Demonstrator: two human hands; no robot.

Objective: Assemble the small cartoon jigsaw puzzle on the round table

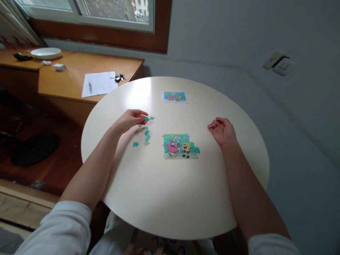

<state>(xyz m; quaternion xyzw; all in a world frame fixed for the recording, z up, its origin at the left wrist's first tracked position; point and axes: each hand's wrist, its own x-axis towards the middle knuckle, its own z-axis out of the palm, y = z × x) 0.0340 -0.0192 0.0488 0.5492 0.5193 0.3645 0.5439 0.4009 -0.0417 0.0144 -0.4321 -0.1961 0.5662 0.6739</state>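
Observation:
A mostly assembled cartoon jigsaw puzzle [180, 145] lies near the middle of a round cream table [159, 198]. Several loose teal puzzle pieces [145, 136] are scattered just left of it. My left hand [130, 119] hovers over those pieces, its thumb and fingers pinched on one teal piece [146, 119]. My right hand [222, 130] rests on the table to the right of the puzzle, fingers loosely curled, with nothing seen in it. A small reference picture [174, 96] of the same cartoon lies at the far side of the table.
A wooden desk [69, 83] stands at the left under a window, carrying a sheet of paper with a pen [97, 83], keys [118, 77], a white plate [46, 53] and small items. A dark round object [34, 148] lies on the wooden floor. Grey wall behind.

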